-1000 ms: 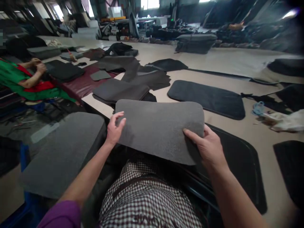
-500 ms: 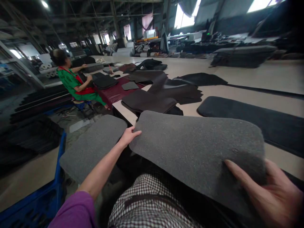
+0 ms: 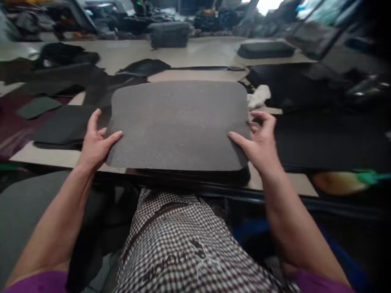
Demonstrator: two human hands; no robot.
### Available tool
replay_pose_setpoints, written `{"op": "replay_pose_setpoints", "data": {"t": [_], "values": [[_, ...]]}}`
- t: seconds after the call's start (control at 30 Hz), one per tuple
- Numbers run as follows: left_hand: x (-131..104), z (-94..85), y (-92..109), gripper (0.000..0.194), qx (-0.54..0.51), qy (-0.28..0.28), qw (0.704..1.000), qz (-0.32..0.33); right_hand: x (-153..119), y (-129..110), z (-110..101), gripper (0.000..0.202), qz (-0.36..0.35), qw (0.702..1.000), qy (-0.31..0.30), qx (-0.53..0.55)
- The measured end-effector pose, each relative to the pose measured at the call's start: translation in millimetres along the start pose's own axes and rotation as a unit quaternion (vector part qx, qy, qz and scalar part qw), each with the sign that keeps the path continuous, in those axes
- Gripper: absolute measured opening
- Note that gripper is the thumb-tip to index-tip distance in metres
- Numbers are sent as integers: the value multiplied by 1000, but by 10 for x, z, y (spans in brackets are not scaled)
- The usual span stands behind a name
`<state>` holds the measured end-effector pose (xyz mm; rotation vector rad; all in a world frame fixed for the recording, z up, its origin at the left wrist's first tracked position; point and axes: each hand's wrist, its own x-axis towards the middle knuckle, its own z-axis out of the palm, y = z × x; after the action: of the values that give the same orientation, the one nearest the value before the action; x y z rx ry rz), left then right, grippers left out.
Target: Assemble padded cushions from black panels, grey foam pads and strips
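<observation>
A grey mat [image 3: 180, 126] with rounded corners spans the space between my two hands, above the near edge of the table. My left hand [image 3: 96, 144] grips its left edge, thumb on top and fingers round the side. On the opposite edge my right hand [image 3: 258, 140] pinches it, the thumb on the upper face and the fingers partly hidden behind. Below the mat shows a dark piece [image 3: 226, 176], perhaps a similar mat, lying at the table edge.
Dark sheets [image 3: 64, 124] lie to the left on the table [image 3: 210, 75]; more black material [image 3: 320, 138] covers the right side. A crumpled white cloth [image 3: 259, 97] sits past my right hand. Stacks [image 3: 169, 34] stand at the back. A brown object with green [image 3: 342, 183] is blurred.
My view has swung right, and the co-worker is out of sight. The grey mat has come round with both hands and now lies squarely in front of me, over the table edge.
</observation>
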<state>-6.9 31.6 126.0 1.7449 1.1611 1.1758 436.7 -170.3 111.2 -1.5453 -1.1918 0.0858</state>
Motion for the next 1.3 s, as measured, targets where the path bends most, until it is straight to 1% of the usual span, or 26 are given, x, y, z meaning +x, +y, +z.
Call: {"op": "replay_pose_setpoints", "data": {"t": [0.03, 0.07, 0.1, 0.13, 0.17, 0.2, 0.3, 0.37, 0.43, 0.5, 0.57, 0.67, 0.77, 0.87, 0.97, 1.07, 1.17, 1.3], "values": [[55, 106, -6, 109, 31, -20, 999, 6, -25, 77, -45, 62, 13, 1000, -6, -5], [85, 204, -12, 97, 68, -38, 997, 6, -65, 147, -90, 45, 37, 999, -17, -9], [91, 292, -19, 79, 104, -51, 993, 3, -117, 207, -132, 36, 62, 998, -29, -7], [80, 369, -31, 63, 135, -60, 989, -2, -174, 256, -172, 31, 87, 995, -42, -2], [58, 434, -46, 53, 158, -70, 985, -8, -230, 294, -209, 31, 108, 993, -53, 7], [32, 487, -66, 50, 173, -76, 982, -18, -281, 325, -245, 34, 122, 991, -61, 15], [-27, 586, -126, 58, 196, -100, 974, -59, -385, 399, -352, 42, 121, 988, -95, 18], [-34, 612, -143, 60, 210, -119, 967, -83, -419, 448, -427, 45, 107, 986, -125, 21], [-26, 623, -127, 62, 226, -150, 958, -93, -443, 497, -492, 47, 98, 983, -149, 36], [-20, 634, -84, 66, 234, -185, 949, -100, -469, 536, -537, 49, 109, 981, -155, 47], [-27, 651, -33, 71, 240, -206, 943, -101, -500, 558, -561, 50, 123, 981, -143, 43], [-48, 673, 31, 72, 253, -205, 940, -97, -553, 562, -576, 50, 137, 984, -115, 23], [-46, 658, 70, 71, 257, -196, 941, -102, -601, 560, -587, 51, 145, 984, -99, 18], [-25, 618, 99, 69, 246, -194, 943, -113, -636, 587, -586, 51, 154, 982, -104, 19], [-27, 606, 113, 70, 256, -199, 938, -118, -666, 643, -562, 49, 149, 983, -104, 17], [-63, 633, 80, 73, 261, -199, 937, -115, -694, 687, -531, 45, 120, 988, -96, 1], [-95, 665, 5, 74, 257, -199, 939, -111, -712, 687, -517, 41, 90, 991, -94, -19], [-100, 677, -45, 74, 248, -208, 939, -118, -713, 656, -524, 39, 81, 992, -96, -32]]}}
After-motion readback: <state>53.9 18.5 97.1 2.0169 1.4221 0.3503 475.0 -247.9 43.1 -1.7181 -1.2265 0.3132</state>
